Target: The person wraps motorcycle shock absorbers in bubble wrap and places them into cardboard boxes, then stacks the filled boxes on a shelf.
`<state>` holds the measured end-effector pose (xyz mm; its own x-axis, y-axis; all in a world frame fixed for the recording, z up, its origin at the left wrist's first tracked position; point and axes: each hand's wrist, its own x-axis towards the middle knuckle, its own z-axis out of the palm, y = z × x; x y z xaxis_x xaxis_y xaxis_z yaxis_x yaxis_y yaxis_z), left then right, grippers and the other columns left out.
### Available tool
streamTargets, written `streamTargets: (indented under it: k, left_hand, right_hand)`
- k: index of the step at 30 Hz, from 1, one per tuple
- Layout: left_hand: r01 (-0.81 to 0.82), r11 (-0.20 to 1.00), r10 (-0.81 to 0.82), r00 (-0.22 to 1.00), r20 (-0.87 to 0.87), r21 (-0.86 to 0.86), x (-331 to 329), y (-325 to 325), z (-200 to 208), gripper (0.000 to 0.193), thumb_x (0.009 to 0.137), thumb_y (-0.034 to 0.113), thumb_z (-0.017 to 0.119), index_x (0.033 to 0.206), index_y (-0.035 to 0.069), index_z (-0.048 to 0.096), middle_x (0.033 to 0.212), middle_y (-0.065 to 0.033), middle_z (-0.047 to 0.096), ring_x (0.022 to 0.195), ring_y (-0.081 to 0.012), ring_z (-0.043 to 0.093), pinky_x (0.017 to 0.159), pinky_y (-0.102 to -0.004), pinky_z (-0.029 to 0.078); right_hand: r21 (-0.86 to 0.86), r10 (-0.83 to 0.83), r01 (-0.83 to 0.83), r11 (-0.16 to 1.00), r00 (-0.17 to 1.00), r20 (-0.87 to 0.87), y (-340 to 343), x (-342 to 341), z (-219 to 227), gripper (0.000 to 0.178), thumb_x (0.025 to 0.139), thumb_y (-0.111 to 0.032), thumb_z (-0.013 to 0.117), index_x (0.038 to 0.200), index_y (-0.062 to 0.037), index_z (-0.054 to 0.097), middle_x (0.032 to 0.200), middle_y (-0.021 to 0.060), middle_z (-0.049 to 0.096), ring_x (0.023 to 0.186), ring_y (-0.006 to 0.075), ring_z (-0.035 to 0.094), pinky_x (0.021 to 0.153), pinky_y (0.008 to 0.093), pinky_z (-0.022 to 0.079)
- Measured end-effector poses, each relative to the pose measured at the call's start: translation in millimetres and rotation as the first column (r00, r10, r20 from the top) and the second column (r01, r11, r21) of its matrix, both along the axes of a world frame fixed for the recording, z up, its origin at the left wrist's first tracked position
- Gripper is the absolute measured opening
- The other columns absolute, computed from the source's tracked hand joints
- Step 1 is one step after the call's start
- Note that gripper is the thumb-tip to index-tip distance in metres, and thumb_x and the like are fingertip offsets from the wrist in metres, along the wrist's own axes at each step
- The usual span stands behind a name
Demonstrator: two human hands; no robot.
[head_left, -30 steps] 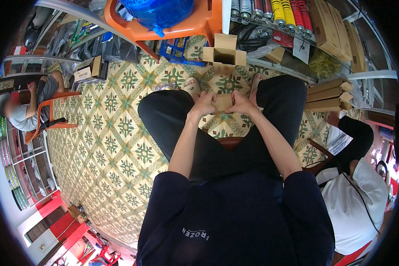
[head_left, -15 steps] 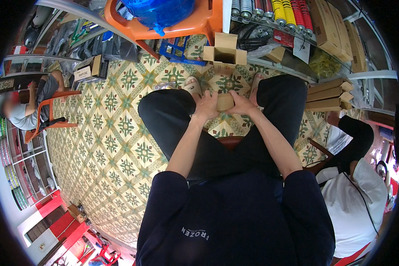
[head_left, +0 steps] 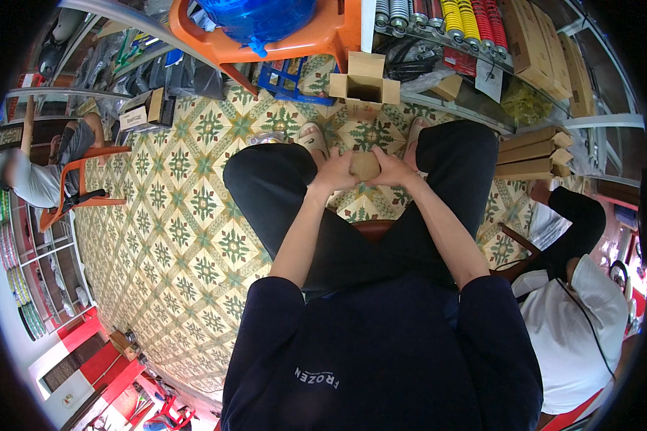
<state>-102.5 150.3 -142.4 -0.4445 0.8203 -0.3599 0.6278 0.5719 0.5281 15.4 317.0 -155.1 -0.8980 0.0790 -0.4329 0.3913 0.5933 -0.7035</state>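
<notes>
Between my knees I hold a small brown cardboard box (head_left: pixel 365 167), its plain top facing up. My left hand (head_left: pixel 333 174) grips its left side, and my right hand (head_left: pixel 392 171) grips the right side. The fingertips at the far side are partly hidden. Farther out on the floor stands a taller cardboard box (head_left: pixel 364 89) with its flaps spread and its top uncovered; its inside is dark.
An orange plastic chair (head_left: pixel 302 49) bears a blue bag (head_left: pixel 262 21). Beneath it lies a blue plastic frame (head_left: pixel 292 80). Shelves at right hold coloured shock absorbers (head_left: pixel 467 21) and long cartons (head_left: pixel 532 154). One person (head_left: pixel 575 323) sits close on my right, another (head_left: pixel 39 176) at far left.
The small box has tilted a little in my hands, showing more of its top face. My left fingers have shifted slightly. The person at far left has raised an arm.
</notes>
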Motion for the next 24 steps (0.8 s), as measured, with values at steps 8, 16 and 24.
streamTargets:
  k: [8, 16, 24]
  left_hand:
    - [-0.089, 0.995, 0.085, 0.994, -0.068, -0.048, -7, -4, -29, 0.062, 0.068, 0.020, 0.078, 0.111, -0.002, 0.039, 0.116, -0.0303, 0.046, 0.105, -0.0459, 0.053, 0.090, -0.0448, 0.044]
    - [-0.155, 0.988, 0.157, 0.952, 0.261, -0.027, -5, 12, -25, 0.081, 0.059, 0.027, 0.083, 0.120, -0.005, 0.041, 0.113, -0.0296, 0.057, 0.108, -0.0387, 0.057, 0.091, -0.0398, 0.046]
    - [-0.302, 0.944, 0.237, 0.898, 0.370, 0.130, 10, 28, -48, 0.078, 0.059, 0.033, 0.084, 0.117, -0.004, 0.048, 0.108, -0.0235, 0.062, 0.106, -0.0335, 0.060, 0.090, -0.0398, 0.047]
  right_hand:
    - [-0.054, -0.060, 0.063, 0.997, 0.997, 0.046, -2, -4, -10, 0.076, 0.072, -0.035, 0.075, 0.131, -0.0049, 0.037, 0.114, 0.0257, 0.059, 0.107, 0.0382, 0.058, 0.089, 0.0408, 0.045]
    - [-0.069, -0.190, 0.199, 0.978, 0.974, 0.121, 0, 4, -35, 0.112, 0.061, -0.045, 0.082, 0.140, 0.0047, 0.019, 0.129, 0.0262, 0.047, 0.121, 0.0342, 0.048, 0.101, 0.0348, 0.039]
    - [0.084, -0.093, 0.071, 0.994, 0.947, 0.308, 13, 12, -20, 0.133, 0.050, -0.042, 0.088, 0.142, 0.0020, 0.002, 0.140, 0.0296, 0.032, 0.131, 0.0375, 0.036, 0.107, 0.0384, 0.034]
